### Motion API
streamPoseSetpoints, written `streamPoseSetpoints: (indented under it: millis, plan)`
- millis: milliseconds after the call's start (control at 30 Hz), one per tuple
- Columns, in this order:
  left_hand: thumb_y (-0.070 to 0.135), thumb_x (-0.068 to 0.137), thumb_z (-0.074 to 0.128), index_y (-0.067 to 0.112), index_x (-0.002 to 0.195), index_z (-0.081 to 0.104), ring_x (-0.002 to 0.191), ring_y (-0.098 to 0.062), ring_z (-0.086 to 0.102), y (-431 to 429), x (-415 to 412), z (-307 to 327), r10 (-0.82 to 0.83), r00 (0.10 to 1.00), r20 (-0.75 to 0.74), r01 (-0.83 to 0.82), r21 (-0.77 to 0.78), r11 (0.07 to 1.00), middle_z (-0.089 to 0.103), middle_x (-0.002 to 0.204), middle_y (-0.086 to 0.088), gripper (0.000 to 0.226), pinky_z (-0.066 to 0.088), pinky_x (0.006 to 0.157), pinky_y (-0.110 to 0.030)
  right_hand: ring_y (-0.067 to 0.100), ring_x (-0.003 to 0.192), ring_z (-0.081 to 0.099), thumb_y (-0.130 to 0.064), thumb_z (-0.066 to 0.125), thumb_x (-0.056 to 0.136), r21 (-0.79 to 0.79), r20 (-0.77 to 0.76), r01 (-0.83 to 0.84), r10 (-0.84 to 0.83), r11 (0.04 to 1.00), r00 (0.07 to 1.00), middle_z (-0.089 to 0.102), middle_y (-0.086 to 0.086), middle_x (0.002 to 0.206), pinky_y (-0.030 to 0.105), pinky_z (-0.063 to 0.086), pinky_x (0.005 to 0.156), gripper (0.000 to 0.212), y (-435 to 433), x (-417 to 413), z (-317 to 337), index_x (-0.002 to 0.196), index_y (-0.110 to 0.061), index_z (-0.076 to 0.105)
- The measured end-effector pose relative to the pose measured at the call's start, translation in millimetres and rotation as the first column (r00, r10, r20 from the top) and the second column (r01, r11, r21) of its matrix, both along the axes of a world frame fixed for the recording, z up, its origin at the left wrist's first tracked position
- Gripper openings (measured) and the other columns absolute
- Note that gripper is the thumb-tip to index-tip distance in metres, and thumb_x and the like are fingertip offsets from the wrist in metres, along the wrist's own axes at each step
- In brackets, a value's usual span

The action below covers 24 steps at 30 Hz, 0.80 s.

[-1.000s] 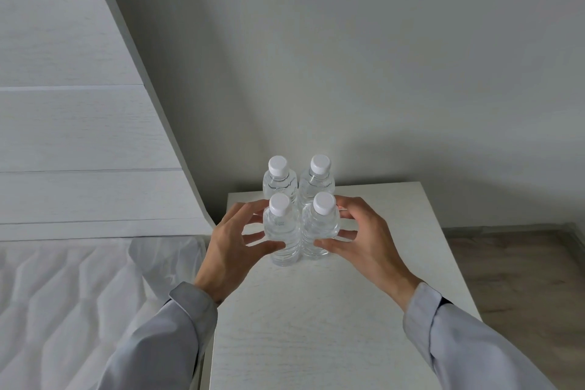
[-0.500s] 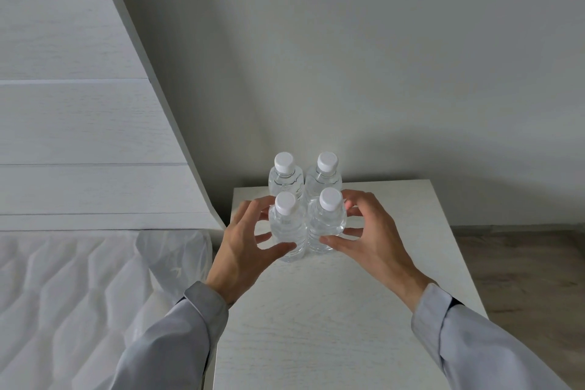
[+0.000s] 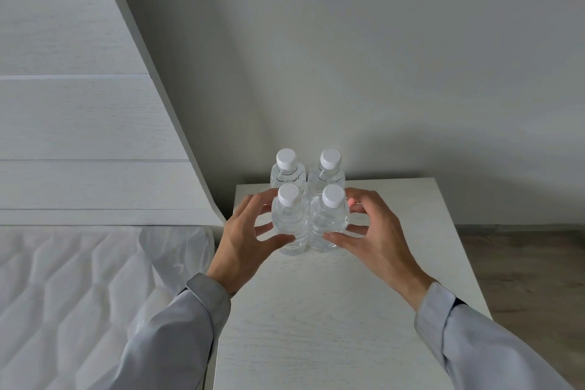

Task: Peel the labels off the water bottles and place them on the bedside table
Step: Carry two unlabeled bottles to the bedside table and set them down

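Several clear water bottles with white caps stand in a tight square cluster at the back of the white bedside table. No label shows on any of them. My left hand cups the cluster from the left, its thumb on the front-left bottle and its fingers curled round the side. My right hand mirrors it, thumb low on the front-right bottle. The back-left bottle and back-right bottle stand just behind, near the wall.
A white quilted mattress lies left of the table, with a crumpled clear plastic bag at its corner. A white panelled headboard rises behind it. Wooden floor shows to the right of the table.
Both hands keep their hold around the bottle cluster. The view has shifted slightly, and the bottles stay together at the back of the table.
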<state>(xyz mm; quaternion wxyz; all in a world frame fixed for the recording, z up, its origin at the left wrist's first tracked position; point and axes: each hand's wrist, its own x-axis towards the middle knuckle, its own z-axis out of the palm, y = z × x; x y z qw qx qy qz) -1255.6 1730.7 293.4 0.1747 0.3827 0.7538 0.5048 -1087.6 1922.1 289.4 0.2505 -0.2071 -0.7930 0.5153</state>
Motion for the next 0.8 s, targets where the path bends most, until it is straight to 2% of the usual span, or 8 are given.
streamPoseSetpoints:
  millis: [100, 200, 400, 600, 800]
  plan:
    - [0.026, 0.080, 0.093, 0.035, 0.141, 0.053, 0.130, -0.009, 0.063, -0.9, 1.0, -0.6, 0.003, 1.000, 0.010, -0.003, -0.005, 1.000, 0.062, 0.140, 0.013, 0.074, 0.061, 0.103, -0.035, -0.002, 0.116, 0.063, -0.037, 0.097, 0.069, -0.001, 0.016, 0.005, -0.005, 1.000, 1.000, 0.053, -0.026, 0.114, 0.023, 0.064, 0.084, 0.068, -0.8, -1.1, 1.5, 0.120, -0.057, 0.056]
    - [0.033, 0.079, 0.093, 0.036, 0.140, 0.053, 0.129, -0.005, 0.064, -2.5, 0.6, 1.4, 0.004, 1.000, -0.021, -0.005, -0.029, 1.000, 0.064, 0.139, 0.014, 0.074, 0.061, 0.103, -0.033, 0.000, 0.117, 0.062, -0.046, 0.092, 0.068, -0.013, 0.038, 0.017, -0.017, 1.000, 0.999, 0.053, -0.025, 0.116, 0.030, 0.067, 0.082, 0.065, -2.3, -1.1, 1.8, 0.122, -0.056, 0.056]
    - [0.036, 0.078, 0.090, 0.037, 0.138, 0.055, 0.127, -0.009, 0.066, -2.2, -1.8, 4.3, 0.004, 1.000, -0.008, -0.004, -0.041, 0.999, 0.064, 0.137, 0.013, 0.070, 0.063, 0.101, -0.040, 0.000, 0.115, 0.063, -0.029, 0.097, 0.072, -0.016, 0.000, 0.040, -0.040, 0.999, 0.999, 0.054, -0.024, 0.115, 0.016, 0.061, 0.085, 0.074, -5.6, -1.9, -0.8, 0.122, -0.062, 0.054]
    - [0.029, 0.081, 0.091, 0.037, 0.140, 0.055, 0.127, -0.006, 0.063, -0.7, 4.5, 2.3, 0.026, 0.999, -0.018, -0.026, -0.013, 1.000, 0.062, 0.137, 0.017, 0.070, 0.061, 0.102, -0.028, -0.002, 0.117, 0.061, -0.032, 0.097, 0.071, -0.007, 0.035, 0.015, -0.015, 1.000, 0.999, 0.051, -0.029, 0.114, 0.012, 0.059, 0.084, 0.074, -2.8, -1.0, -0.1, 0.124, -0.058, 0.053]
    - [0.031, 0.083, 0.090, 0.034, 0.143, 0.054, 0.129, -0.006, 0.062, -1.3, 9.2, 3.7, 0.035, 0.999, -0.028, -0.035, -0.019, 0.999, 0.060, 0.139, 0.017, 0.070, 0.059, 0.102, -0.024, -0.005, 0.117, 0.059, -0.035, 0.095, 0.071, 0.010, 0.061, 0.023, -0.024, 1.000, 0.998, 0.049, -0.032, 0.116, 0.012, 0.058, 0.085, 0.074, -4.0, 0.7, 1.0, 0.126, -0.059, 0.051]
